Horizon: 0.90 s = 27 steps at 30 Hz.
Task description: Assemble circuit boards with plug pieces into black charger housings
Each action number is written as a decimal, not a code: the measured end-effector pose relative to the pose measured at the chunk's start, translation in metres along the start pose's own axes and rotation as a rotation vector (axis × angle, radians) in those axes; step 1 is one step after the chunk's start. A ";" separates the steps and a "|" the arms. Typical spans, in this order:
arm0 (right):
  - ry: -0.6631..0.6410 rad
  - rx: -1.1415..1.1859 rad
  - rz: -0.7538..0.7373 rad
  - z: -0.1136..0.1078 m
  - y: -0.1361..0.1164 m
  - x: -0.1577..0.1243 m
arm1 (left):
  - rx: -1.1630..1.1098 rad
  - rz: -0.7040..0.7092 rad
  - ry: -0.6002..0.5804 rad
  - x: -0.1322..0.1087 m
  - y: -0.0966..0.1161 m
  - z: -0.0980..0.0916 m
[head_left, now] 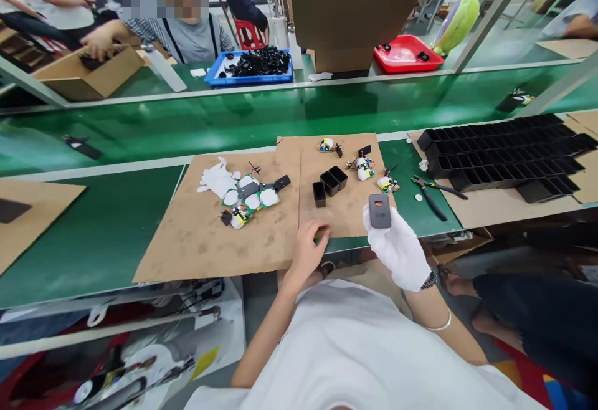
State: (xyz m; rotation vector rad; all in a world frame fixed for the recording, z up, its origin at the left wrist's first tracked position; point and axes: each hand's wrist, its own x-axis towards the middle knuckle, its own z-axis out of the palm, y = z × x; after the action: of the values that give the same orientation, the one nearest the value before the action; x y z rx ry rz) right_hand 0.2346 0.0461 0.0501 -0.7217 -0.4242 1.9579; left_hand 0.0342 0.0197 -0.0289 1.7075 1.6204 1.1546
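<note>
A person's gloved right hand [399, 251] holds up a small dark block [380, 212] with an orange slot [379, 203] in its face (it looks like a phone charger). The glove wraps it from behind and below; exactly how the fingers close cannot be told. To hold it well, a light grip on the edges would seem best, so the face with the slot stays unsmudged and in view, and tilting it slowly under the light should help any checking. It would also be wise to hold it clear of the bare circuit board [387, 184] just beyond it.

The block is at the gloved fingertips, near the front edge of the table [116, 210], and to the right of the bare left hand [309, 248]. That hand rests at the near edge of the cardboard [346, 223], fingers loosely curled, thumb apart, with nothing visible in it. Past it, nearer than the circuit board, stand three open black boxes [319, 194].
</note>
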 end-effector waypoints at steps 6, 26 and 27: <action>0.027 -0.007 -0.052 0.025 -0.008 -0.014 | 0.049 0.026 -0.011 -0.001 0.000 0.001; -0.090 -0.051 0.111 0.045 -0.017 -0.004 | 0.117 0.085 -0.027 -0.001 0.004 0.003; -0.078 -0.078 0.075 0.046 -0.016 -0.002 | 0.131 0.090 -0.024 -0.001 0.005 0.004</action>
State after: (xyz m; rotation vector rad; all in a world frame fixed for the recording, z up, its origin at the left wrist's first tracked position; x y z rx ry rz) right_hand 0.2168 0.0525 0.0947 -0.7213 -0.5297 2.0544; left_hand 0.0403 0.0187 -0.0273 1.8865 1.6524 1.0862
